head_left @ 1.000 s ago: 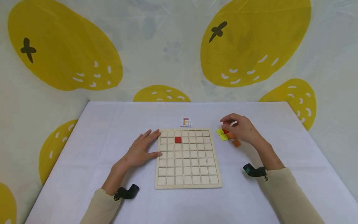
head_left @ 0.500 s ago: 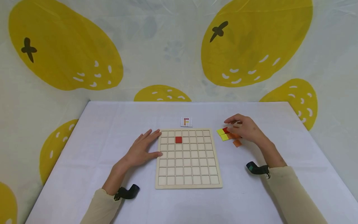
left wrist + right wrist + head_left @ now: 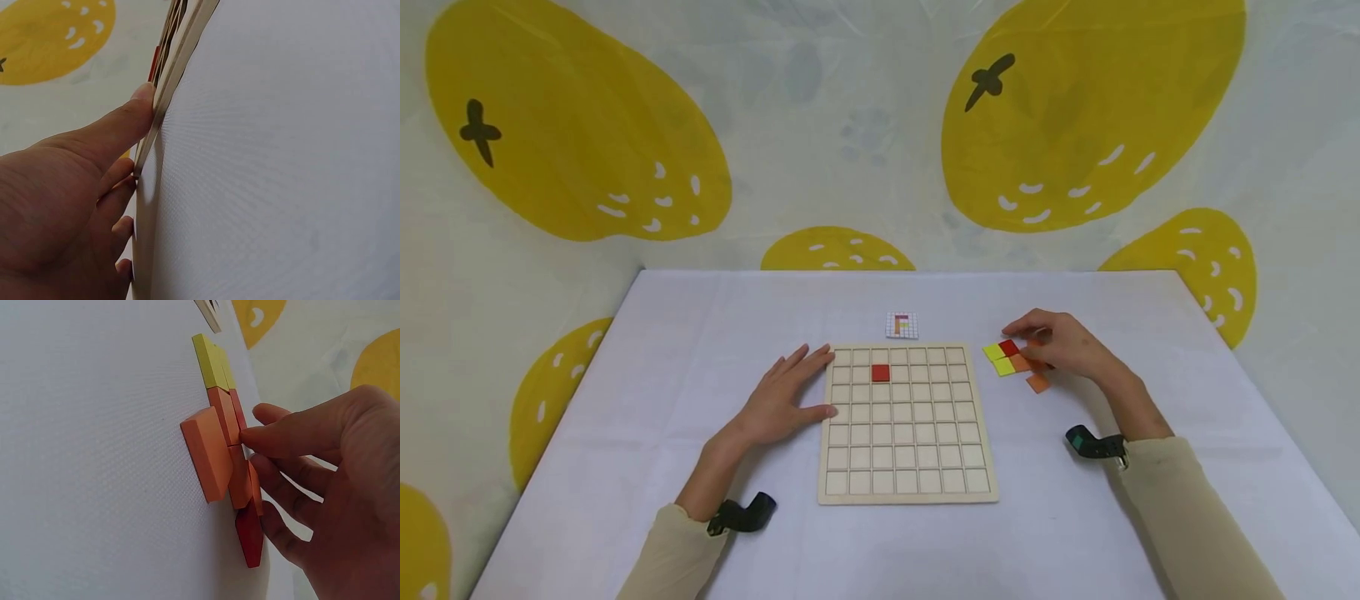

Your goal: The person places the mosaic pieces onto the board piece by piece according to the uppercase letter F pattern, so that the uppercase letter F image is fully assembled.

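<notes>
A wooden grid board (image 3: 908, 497) lies flat, with one red tile (image 3: 881, 373) in a cell of its second row. My left hand (image 3: 782, 400) rests along the board's left edge, fingers straight and spread; the left wrist view has its thumb (image 3: 134, 109) touching the rim. To the right of the board, my right hand (image 3: 1067, 343) hovers low over a cluster of square tiles. Yellow tiles (image 3: 1003, 366), a red tile (image 3: 1008, 347) and orange tiles (image 3: 1038, 382) show there. The right wrist view has the thumb (image 3: 275, 439) beside them and another red tile (image 3: 250, 537) below.
A small card (image 3: 902, 326) printed with a coloured grid pattern lies behind the board. White cloth (image 3: 737, 317) covers the table, and a fruit-print curtain (image 3: 880, 150) hangs behind it. Each wrist carries a black camera mount (image 3: 1093, 443).
My right hand has shifted slightly right across the tiles, uncovering the red tile beside the yellow ones. The left hand stays at the board's edge.
</notes>
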A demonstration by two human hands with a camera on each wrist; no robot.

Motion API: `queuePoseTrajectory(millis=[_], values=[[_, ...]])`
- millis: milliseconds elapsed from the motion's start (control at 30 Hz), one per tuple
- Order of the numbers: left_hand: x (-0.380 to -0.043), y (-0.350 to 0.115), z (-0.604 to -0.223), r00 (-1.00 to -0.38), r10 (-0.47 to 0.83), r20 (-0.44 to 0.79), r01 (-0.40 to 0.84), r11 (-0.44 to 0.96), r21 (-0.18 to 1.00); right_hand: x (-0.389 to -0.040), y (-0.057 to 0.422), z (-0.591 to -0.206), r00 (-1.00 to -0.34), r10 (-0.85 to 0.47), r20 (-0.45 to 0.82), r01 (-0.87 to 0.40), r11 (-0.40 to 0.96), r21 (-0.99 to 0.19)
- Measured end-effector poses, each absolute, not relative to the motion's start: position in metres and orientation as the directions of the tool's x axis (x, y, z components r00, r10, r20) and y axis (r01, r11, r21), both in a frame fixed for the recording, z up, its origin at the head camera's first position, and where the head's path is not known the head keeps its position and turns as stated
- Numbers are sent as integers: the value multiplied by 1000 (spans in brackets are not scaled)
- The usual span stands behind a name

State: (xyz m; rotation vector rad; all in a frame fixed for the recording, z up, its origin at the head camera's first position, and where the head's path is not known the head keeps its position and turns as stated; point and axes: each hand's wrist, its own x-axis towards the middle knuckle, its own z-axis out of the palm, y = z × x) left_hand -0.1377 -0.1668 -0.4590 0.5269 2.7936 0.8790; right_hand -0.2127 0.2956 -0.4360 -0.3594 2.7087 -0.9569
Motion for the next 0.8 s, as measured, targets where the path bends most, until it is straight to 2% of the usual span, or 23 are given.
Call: queuePoseTrajectory(millis=[367, 800], values=[[-139, -167, -457, -923, 380, -56, 278, 761, 586, -214, 288, -431, -935, -271, -231, -75, 784, -616], [-139, -167, -457, -923, 378, -66, 269, 759, 593, -217, 285, -434, -942, -246, -229, -50, 778, -627]])
